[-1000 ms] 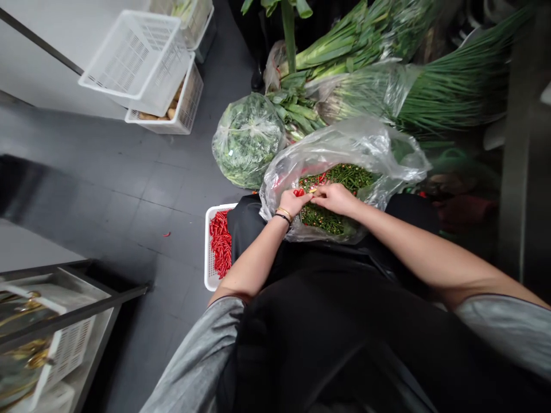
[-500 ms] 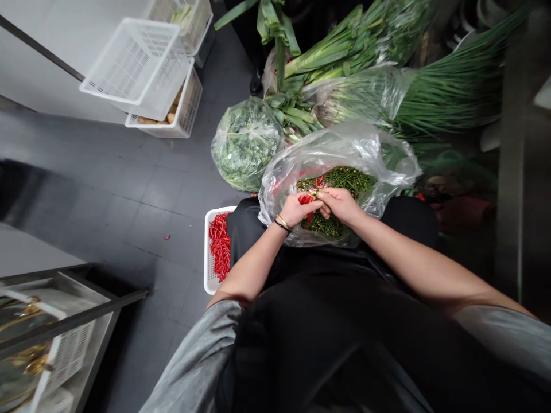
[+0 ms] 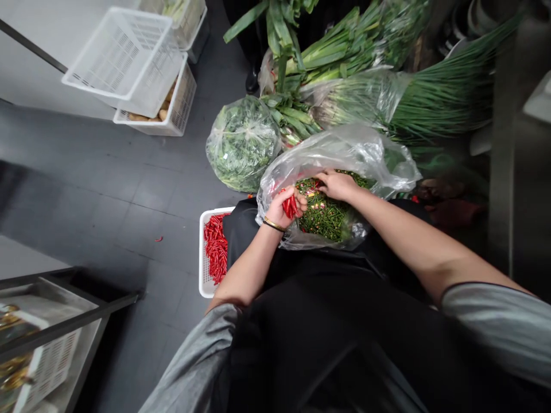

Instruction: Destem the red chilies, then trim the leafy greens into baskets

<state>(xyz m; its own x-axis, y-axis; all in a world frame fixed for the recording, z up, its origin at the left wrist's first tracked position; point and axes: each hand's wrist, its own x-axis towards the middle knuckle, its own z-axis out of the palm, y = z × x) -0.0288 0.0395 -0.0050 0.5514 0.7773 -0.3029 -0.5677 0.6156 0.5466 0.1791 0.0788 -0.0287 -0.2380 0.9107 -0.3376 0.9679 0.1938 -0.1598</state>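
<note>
My left hand [image 3: 282, 207], with bangles at the wrist, is closed around several red chilies [image 3: 290, 207] at the left rim of a clear plastic bag [image 3: 275, 166]. The bag lies open across my lap. Inside it are many green chili stems [image 3: 329, 221] with some red chilies among them. My right hand [image 3: 338, 184] reaches into the bag, fingers apart and pointing left, beside a red chili [image 3: 318, 183]. Part of its fingers is hidden among the contents. To the left of my leg stands a white basket [image 3: 202, 252] holding a heap of red chilies [image 3: 216, 246].
A bagged bundle of leafy greens [image 3: 243, 143] sits beyond the bag, near leeks [image 3: 327, 54] and long green stalks [image 3: 443, 86]. White crates [image 3: 124, 54] are stacked at the far left. A metal rack [image 3: 86, 321] stands lower left. A loose chili [image 3: 159, 239] lies on the floor.
My hands were together over the bag and have parted. The left has moved slightly left with its red chilies; the right has moved up and into the bag's contents.
</note>
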